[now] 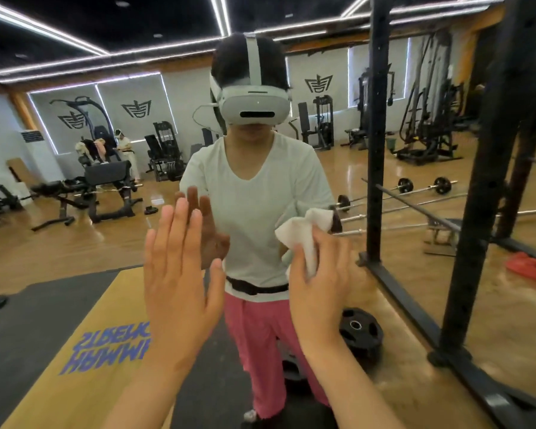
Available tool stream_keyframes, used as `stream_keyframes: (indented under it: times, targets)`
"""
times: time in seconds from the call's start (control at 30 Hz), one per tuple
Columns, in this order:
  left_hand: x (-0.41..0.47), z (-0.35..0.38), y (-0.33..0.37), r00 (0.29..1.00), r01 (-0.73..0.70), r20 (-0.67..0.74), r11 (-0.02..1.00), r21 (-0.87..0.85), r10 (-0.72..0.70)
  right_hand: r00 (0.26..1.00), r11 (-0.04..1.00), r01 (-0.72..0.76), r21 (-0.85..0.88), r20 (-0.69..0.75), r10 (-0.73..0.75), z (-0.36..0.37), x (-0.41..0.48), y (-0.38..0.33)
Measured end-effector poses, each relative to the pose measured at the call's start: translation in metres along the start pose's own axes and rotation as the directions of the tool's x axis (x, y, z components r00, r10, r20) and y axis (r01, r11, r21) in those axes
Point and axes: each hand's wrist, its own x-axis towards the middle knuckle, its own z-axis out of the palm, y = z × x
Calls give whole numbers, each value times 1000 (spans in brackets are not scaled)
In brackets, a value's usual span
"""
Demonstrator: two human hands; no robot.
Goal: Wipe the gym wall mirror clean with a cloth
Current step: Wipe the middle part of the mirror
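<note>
While the left hand [180, 274] rests flat and open on the mirror [59, 243], the right hand [321, 283] grips the bunched cloth [300, 230] against it just beside, where broad, overlapping strokes under steady pressure would likely leave the fewest streaks.

Mirror [75, 41] glass glossy; cloth [304, 233] white, soft, crumpled; rack post [489, 181] matt black metal.
</note>
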Motion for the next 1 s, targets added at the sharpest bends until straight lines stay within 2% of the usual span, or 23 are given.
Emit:
stream_keyframes:
  times: [0.1, 0.17, 0.3, 0.37, 0.43, 0.57, 0.67, 0.73, 0.83, 0.93, 1.0]
  targets:
    - [-15, -1, -38, 999, -6, 48, 1000, 11, 6, 987, 992, 120, 35, 107, -124, 33, -32, -29]
    - [-23, 1, -57, 994, -71, 87, 997, 7, 71, 975, 986, 163, 31, 151, -166, 42, -43, -37]
    - [-31, 7, -70, 991, -114, 67, 993, -44, 116, 957, 981, 177, 82, 220, -191, 34, -39, -29]
    - [-31, 11, -70, 992, -117, 34, 991, -63, 119, 966, 982, 186, 36, 178, -190, 23, -29, -22]
    - [-31, 14, -70, 992, -127, 10, 989, -70, 128, 989, 992, 126, -16, 83, -125, 8, -14, -11]
    - [-32, 20, -69, 992, -121, -28, 989, -81, 119, 989, 991, -134, -11, -66, 133, -15, 17, 5]
    - [-32, 23, -67, 994, -105, -42, 990, -94, 101, 974, 980, -199, -21, -116, 195, -6, 14, -5]
    - [-32, 24, -67, 994, -104, -47, 990, -98, 100, 985, 988, -153, 1, -83, 153, 11, -1, -21]
    - [-32, 24, -69, 992, -123, -45, 989, -87, 120, 997, 997, -3, 75, 83, -3, 38, -32, -47]
    - [-33, 23, -73, 991, -132, -40, 987, -87, 129, 956, 984, 171, 41, 235, -176, 50, -56, -55]
    - [-33, 23, -73, 991, -130, -37, 988, -82, 128, 929, 970, 242, 37, 279, -242, 48, -59, -48]
